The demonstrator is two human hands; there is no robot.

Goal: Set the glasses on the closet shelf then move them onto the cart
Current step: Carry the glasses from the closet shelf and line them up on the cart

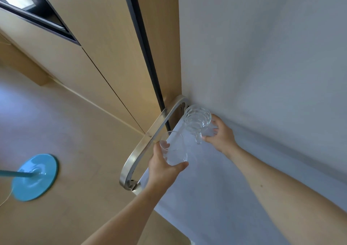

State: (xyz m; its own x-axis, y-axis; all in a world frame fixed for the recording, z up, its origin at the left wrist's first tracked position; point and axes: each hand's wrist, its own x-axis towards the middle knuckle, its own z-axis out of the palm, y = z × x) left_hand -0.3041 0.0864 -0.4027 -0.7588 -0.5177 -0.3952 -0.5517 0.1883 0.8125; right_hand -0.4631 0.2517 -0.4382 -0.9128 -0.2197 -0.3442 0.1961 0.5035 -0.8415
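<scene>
My left hand (163,166) grips a plain clear tumbler (173,148) just above the white top of the cart (202,184), near its curved steel handle (148,141). My right hand (219,132) holds a faceted clear glass mug (197,118) at the cart's far corner, against the white wall. The mug has a small handle pointing toward me. Whether either glass touches the cart top I cannot tell. The closet's light wooden doors (105,43) stand shut beyond the cart.
A white wall (262,56) runs along the cart's right side. On the beige floor at the left stands a round blue base with a blue pole (34,177). A dark-framed window (28,2) shows at the top left.
</scene>
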